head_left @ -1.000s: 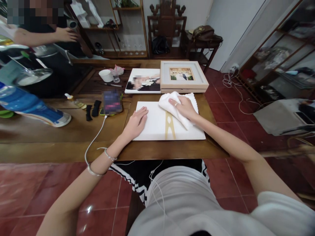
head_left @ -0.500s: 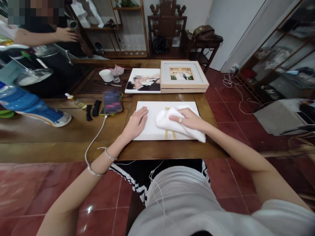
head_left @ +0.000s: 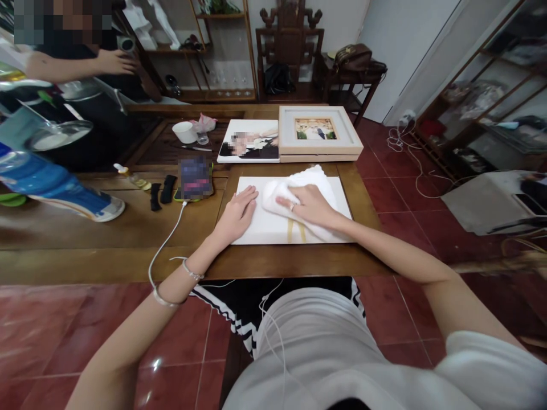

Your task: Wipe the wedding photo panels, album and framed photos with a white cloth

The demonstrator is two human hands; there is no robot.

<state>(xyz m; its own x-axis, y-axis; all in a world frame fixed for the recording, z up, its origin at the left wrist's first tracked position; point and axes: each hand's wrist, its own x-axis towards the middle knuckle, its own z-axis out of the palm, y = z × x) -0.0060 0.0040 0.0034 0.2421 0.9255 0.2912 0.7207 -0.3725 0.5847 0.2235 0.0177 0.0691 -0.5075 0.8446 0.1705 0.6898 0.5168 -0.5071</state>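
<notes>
A white rectangular board [head_left: 265, 230] lies flat at the table's front edge, with two yellowish strips [head_left: 296, 232] on its face. My left hand [head_left: 237, 213] rests open on the board's left side, fingers stretched out. My right hand [head_left: 308, 204] grips a bunched white cloth [head_left: 322, 177] and presses it on the board's middle and right part. The cloth covers the upper ends of the strips. Behind the board lie a photo panel [head_left: 256, 155] and a light wooden picture frame [head_left: 352, 145], which sits on another similar piece.
On the wooden table [head_left: 171, 265], to the left, are a phone [head_left: 194, 179] on a white cable, two black strips [head_left: 162, 192], a small dropper bottle [head_left: 132, 177] and a large blue bottle [head_left: 55, 185]. A white cup [head_left: 184, 132] stands farther back. Another person's hand [head_left: 115, 61] is at upper left.
My right hand has slid the cloth to the left across the board, and the cloth's far edge now spreads farther back. My left hand stays in place.
</notes>
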